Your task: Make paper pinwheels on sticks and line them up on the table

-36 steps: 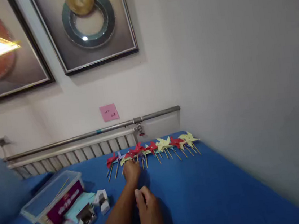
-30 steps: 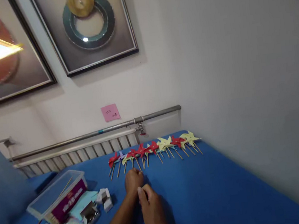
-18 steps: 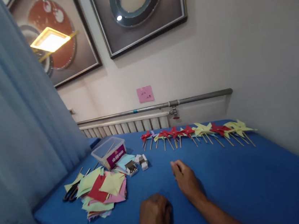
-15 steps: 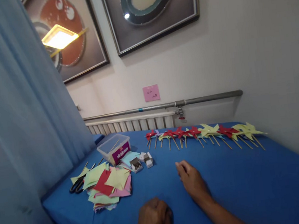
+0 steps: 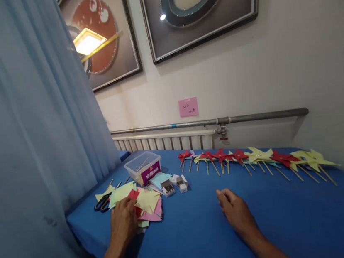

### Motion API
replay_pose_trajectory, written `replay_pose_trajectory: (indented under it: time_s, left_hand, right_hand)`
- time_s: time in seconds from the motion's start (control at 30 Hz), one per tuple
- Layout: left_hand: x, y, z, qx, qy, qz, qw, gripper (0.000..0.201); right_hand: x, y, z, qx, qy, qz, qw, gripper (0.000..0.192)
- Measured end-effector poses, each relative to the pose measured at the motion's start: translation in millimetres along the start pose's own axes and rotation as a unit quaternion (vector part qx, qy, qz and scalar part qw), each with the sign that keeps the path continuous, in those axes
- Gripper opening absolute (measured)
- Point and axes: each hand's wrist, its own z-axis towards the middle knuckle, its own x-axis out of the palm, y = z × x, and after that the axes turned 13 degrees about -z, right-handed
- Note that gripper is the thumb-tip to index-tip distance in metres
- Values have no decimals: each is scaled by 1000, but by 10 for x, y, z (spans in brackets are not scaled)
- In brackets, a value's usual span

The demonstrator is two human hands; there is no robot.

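Note:
My left hand (image 5: 124, 219) reaches over the pile of cut paper squares (image 5: 151, 215). Its fingers, somewhat bent, rest at the edge of a red paper square (image 5: 134, 195); a yellow paper square (image 5: 147, 200) lies beside it. Over the blue cloth, my right hand (image 5: 236, 211) is closed, thumb against the curled fingers. Whatever it may hold is hidden. Behind the pile stand small white boxes, one (image 5: 168, 187) open with tiny metal pieces inside, another (image 5: 182, 184) next to it.
A clear plastic tub (image 5: 142, 166) with thin sticks stands behind the pile. Black-handled scissors (image 5: 102, 203) lie at its left. Several finished paper pinwheels (image 5: 238, 156) on sticks line the back of the blue-covered table (image 5: 203, 234). A blue curtain (image 5: 41, 141) hangs on the left.
My left hand has moved from the front middle of the table leftward and forward onto the paper pile, and its fingers have loosened. My right hand stays closed. The view has shifted left.

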Motion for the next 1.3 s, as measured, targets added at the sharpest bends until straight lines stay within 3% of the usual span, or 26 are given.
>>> replay_pose_trajectory:
  time_s: [0.2, 0.4, 0.57, 0.67, 0.77, 0.87, 0.93, 1.0, 1.1, 1.17, 1.23, 1.3]
  left_hand:
    - [37, -25, 148, 28, 81, -31, 996, 29]
    - [-2, 7, 197, 28, 31, -71, 997, 29]
    - [27, -102, 239, 29, 116, -89, 989, 38]
    - [47, -155, 254, 10, 146, -95, 985, 27]
    - [1, -162, 252, -11, 97, -124, 987, 25]
    - [-119, -223, 267, -47, -28, -210, 976, 23]
    - [-196, -348, 305, -77, -82, -325, 939, 21]
    - [-224, -551, 368, -122, -70, -481, 865, 21]
    - [-142, -957, 489, -196, 27, -704, 682, 21]
    - [-25, -1251, 572, -225, 108, -770, 587, 23]
    - [119, -1535, 653, -240, 177, -786, 542, 25]
    - [284, -1789, 724, -242, 220, -784, 527, 27]
  right_hand:
    - [5, -3, 8, 11, 7, -4, 1000, 44]
    - [-21, 32, -15, 21, 19, 13, 1000, 43]
    - [-24, 47, -12, 15, 16, 16, 1000, 43]
    - [-12, 29, -1, 10, 11, 17, 1000, 44]
    - [0, 3, 7, 8, 6, 12, 1000, 44]
    - [13, -1, -1, 3, 6, 18, 1000, 43]
    - [31, 19, -20, -3, 8, 29, 1000, 43]
    - [63, 58, -48, -10, 16, 58, 998, 44]
    - [132, 126, -92, -8, 64, 149, 987, 46]
    - [174, 151, -108, 13, 96, 236, 967, 55]
    - [195, 145, -105, 53, 107, 323, 939, 61]
    - [185, 112, -83, 100, 95, 390, 910, 62]
